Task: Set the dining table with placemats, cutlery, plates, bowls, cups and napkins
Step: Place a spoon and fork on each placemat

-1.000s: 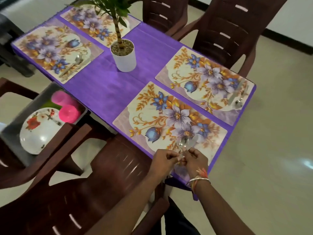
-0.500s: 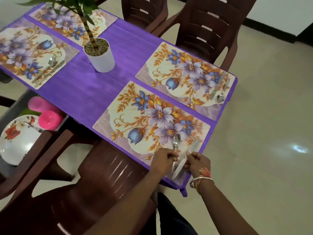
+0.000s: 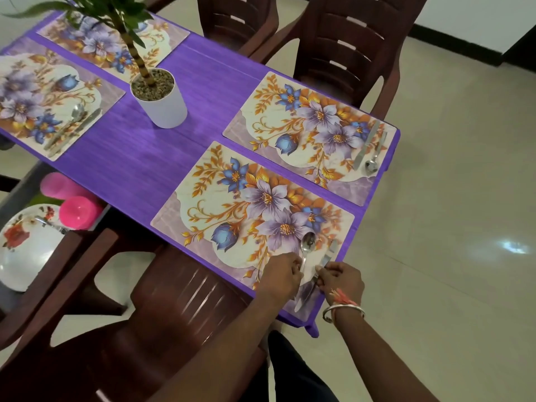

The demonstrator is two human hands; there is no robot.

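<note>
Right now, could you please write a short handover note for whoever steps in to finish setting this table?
Left hand is on the spoon; right hand is on the knife, both at the near placemat.
Done: four placemats laid; cutlery on the far right placemat and the left placemat.
Left: plates and pink cups wait in the tray; the back placemat shows no cutlery.

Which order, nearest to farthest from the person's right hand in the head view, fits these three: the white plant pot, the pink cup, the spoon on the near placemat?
Measured from the right hand:
1. Spoon, just left of the hand, on the near placemat.
2. White plant pot, mid-table, up and left.
3. Pink cup, far left, off the table beside the plate.
</note>
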